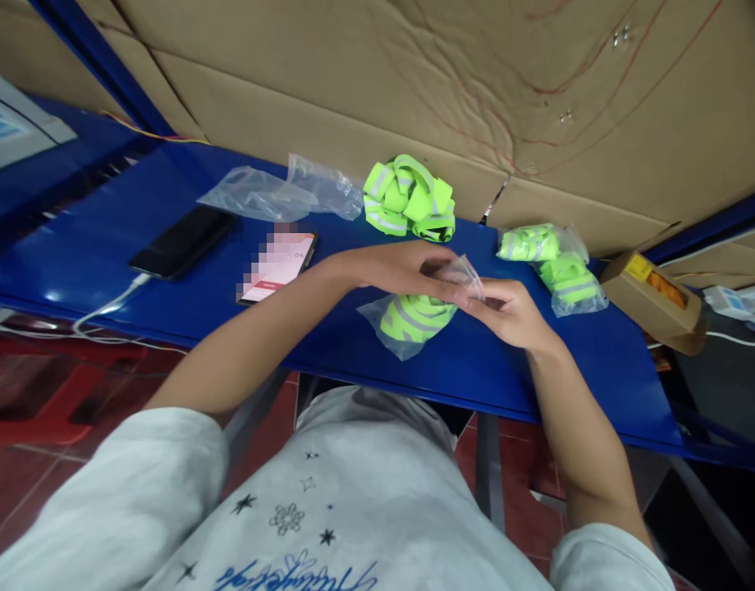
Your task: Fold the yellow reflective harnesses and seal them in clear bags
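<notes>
A clear plastic bag (408, 324) with a folded neon-green reflective band inside lies on the blue table (168, 312). My left hand (402, 269) rests over the bag's top and pinches its open end. My right hand (506, 310) grips the same open end from the right. Behind my hands sits a loose pile of neon-green reflective bands (409, 199). To the right lie two filled bags of bands (555, 264).
Empty clear bags (279, 193) lie at the back left. A black phone (184, 240) with a white cable and a lit phone (279, 264) lie to the left. A small cardboard box (654, 300) stands at the right. Cardboard sheets wall the back.
</notes>
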`<state>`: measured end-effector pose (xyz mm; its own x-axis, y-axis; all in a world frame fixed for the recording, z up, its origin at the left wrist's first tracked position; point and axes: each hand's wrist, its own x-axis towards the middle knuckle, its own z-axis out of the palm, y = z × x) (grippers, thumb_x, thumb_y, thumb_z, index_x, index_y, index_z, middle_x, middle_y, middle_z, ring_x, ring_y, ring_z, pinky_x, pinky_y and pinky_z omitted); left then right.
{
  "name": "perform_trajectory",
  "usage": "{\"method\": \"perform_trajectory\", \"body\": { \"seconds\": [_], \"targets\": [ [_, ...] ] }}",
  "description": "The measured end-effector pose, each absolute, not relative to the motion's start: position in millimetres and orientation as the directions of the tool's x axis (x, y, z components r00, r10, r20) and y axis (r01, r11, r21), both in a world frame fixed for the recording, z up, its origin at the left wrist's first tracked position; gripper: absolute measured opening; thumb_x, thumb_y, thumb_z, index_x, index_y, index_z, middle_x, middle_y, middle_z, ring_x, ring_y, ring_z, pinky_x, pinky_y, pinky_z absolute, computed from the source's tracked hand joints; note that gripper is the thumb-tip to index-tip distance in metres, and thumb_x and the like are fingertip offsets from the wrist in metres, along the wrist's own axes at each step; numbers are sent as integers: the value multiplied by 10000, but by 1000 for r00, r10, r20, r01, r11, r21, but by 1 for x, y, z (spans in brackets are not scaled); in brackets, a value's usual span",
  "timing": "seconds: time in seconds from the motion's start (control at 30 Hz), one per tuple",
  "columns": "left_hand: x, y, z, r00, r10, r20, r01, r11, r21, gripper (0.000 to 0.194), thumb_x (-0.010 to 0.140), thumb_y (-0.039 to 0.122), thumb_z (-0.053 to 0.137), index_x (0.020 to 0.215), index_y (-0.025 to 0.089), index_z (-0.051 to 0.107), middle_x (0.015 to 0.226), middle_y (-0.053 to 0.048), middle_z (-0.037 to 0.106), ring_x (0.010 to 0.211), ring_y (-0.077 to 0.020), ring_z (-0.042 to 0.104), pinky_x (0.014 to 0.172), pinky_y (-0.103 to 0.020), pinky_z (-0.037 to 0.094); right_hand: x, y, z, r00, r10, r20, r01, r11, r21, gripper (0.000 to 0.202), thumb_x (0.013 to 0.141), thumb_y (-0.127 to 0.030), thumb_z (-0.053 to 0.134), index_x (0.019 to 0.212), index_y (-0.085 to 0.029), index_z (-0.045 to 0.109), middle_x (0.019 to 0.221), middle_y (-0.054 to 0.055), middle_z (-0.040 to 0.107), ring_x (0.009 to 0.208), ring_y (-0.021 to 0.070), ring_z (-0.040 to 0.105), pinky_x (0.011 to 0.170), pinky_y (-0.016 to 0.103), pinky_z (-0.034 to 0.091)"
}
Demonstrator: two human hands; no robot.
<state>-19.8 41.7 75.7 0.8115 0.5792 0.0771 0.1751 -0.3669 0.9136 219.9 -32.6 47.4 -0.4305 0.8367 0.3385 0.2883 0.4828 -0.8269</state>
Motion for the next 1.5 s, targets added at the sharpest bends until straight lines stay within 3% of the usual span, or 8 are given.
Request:
{"method": "perform_trajectory", "body": {
  "seconds": [0.23,0.37,0.53,0.7,0.97,1.1,1.23,1.5],
  "targets": [
    [-22,38,50,654,753,76,-151,31,988,545,712,463,945,1166,192,814,1140,-79,803,1049,-224,738,1035,-383,529,224,-24,54,-279,789,548,401,614,-680,274,978,-395,738,745,-252,757,762,11,752,804,188,720,841,371,553],
    [-18,36,43,606,792,76,-272,116,955,553,746,616,897,1094,192,830,1119,-85,813,1075,-240,747,1027,-363,544,224,-21,50,-114,790,602,486,573,-660,273,947,-498,752,836,-251,712,1033,57,728,1048,229,688,957,408,541],
    [-16,35,40,421,904,74,-296,60,953,527,776,661,851,979,175,828,1045,-83,814,1012,-247,757,916,-334,580,224,-23,47,-120,924,363,392,380,-838,401,871,-635,782,1050,-287,695,1080,56,695,839,195,670,737,361,574],
    [-16,38,39,217,958,189,-261,-130,957,419,805,591,850,877,179,828,958,-55,815,963,-212,748,899,-301,574,224,-29,49,-185,916,357,453,402,-796,308,913,-546,777,1083,-291,749,965,38,744,797,203,677,756,386,583],
    [-15,36,43,227,951,210,-254,-150,955,414,800,580,856,854,170,829,891,-61,811,935,-221,758,899,-321,580,225,-28,49,-126,917,379,418,395,-818,286,898,-531,801,876,-258,718,754,3,725,652,171,685,665,345,574],
    [-14,39,39,377,910,172,-360,-27,933,527,771,651,857,1017,186,832,1037,-76,820,1048,-242,761,957,-339,575,222,-27,52,-81,930,358,360,363,-860,385,836,-570,847,1044,-286,691,735,-21,684,634,175,672,645,351,578],
    [-13,38,33,607,794,23,-292,196,936,581,688,527,958,1138,185,826,1187,-107,804,1068,-249,764,993,-362,568,223,-23,53,-56,940,336,332,335,-882,503,818,-592,852,1186,-304,666,766,-25,682,673,182,679,705,370,600],
    [-17,49,29,312,948,-68,-207,138,968,416,639,463,977,875,161,816,896,-79,815,750,-195,733,744,-317,587,259,-13,45,-64,967,248,330,255,-909,464,803,-543,877,1129,-242,743,753,-30,694,602,112,589,587,272,510]
  ]
}}
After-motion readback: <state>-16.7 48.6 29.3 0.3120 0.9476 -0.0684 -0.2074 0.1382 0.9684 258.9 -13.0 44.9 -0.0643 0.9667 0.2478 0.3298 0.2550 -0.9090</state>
